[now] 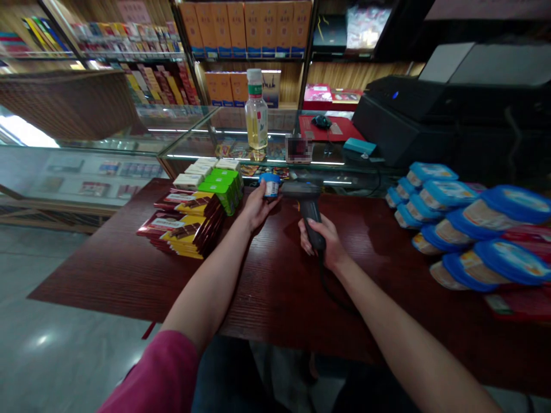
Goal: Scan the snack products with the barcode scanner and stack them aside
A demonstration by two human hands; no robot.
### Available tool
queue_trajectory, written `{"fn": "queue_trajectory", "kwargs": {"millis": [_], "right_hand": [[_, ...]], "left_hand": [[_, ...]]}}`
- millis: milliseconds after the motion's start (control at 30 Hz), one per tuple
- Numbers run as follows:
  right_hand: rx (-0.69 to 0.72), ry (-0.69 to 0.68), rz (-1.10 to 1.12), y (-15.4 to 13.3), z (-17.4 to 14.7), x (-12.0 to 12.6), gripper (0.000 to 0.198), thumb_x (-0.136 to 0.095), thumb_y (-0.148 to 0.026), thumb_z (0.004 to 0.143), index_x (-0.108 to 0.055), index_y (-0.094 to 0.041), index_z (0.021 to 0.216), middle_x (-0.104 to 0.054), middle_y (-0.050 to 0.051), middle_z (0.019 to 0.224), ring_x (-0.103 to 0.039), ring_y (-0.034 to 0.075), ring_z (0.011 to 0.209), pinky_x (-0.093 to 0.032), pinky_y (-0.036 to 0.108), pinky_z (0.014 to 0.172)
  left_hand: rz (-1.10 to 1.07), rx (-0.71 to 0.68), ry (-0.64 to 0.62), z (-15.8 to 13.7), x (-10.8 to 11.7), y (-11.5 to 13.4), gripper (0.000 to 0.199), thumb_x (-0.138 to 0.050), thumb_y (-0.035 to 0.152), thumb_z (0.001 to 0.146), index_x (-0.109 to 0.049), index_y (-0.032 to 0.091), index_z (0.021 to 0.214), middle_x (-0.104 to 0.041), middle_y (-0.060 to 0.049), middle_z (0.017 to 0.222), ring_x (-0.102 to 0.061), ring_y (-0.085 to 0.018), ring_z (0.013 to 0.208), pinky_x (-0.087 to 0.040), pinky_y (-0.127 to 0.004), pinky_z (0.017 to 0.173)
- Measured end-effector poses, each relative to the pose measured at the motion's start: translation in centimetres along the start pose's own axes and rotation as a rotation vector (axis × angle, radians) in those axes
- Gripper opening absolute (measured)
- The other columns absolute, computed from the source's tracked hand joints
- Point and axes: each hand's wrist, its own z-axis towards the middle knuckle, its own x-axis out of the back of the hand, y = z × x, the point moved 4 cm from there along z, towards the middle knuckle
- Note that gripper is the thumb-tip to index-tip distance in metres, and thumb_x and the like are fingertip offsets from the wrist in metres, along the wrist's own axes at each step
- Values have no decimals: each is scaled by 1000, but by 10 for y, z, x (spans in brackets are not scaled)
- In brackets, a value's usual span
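My left hand point(257, 205) is closed around a small round tub point(270, 186) with a blue lid and a printed label, held just above the dark wooden counter. In my right hand point(325, 238) is a black handheld barcode scanner point(312, 215), gripped by its handle. The scanner's head points left, close to the tub. From the handle a black cord point(329, 284) runs down onto the counter. Left of my left hand are stacked green boxes point(221, 186), white boxes point(196, 172) and a pile of chocolate packets point(185, 221).
Several blue-lidded tubs point(495, 212) are stacked at the right of the wooden counter point(267, 292). Beyond its back edge is a glass display case point(193, 140). On the glass stand a drink bottle point(257, 117) and a computer mouse point(321, 121). A black machine point(400, 123) stands at back right.
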Motion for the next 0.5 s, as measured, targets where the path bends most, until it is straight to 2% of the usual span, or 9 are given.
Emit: {"fn": "queue_trajectory", "kwargs": {"millis": [133,300,400,500], "right_hand": [[-3,11,21,0,0,1,29,-78,-40,83,-58,-21,92,-60,-5,73,-50,8,37,-38,21,30],[16,37,34,0,2,2,33,-79,-42,82,-54,-21,83,-61,-4,74,-51,7,39,-41,22,32],[95,101,-17,-5,0,3,33,-79,-42,82,-53,-23,90,-61,-5,73,-52,9,41,-44,24,34],[242,256,-139,-20,-16,11,37,-81,-39,82,-54,-26,103,-62,-6,76,-54,10,47,-49,25,42]], "left_hand": [[-22,-10,-14,1,-1,0,21,-63,32,105,-71,14,102,-79,-11,102,-77,-19,98,-61,-39,103],[34,-3,-23,1,0,1,31,-51,36,110,-71,15,102,-78,-7,94,-74,-14,90,-60,-36,102],[132,-66,0,-1,-1,3,23,-63,37,105,-70,16,100,-78,-5,95,-74,-14,95,-58,-32,103],[300,-161,3,-12,-12,1,12,-74,31,96,-70,20,97,-77,-1,94,-73,-16,104,-55,-35,108]]}}
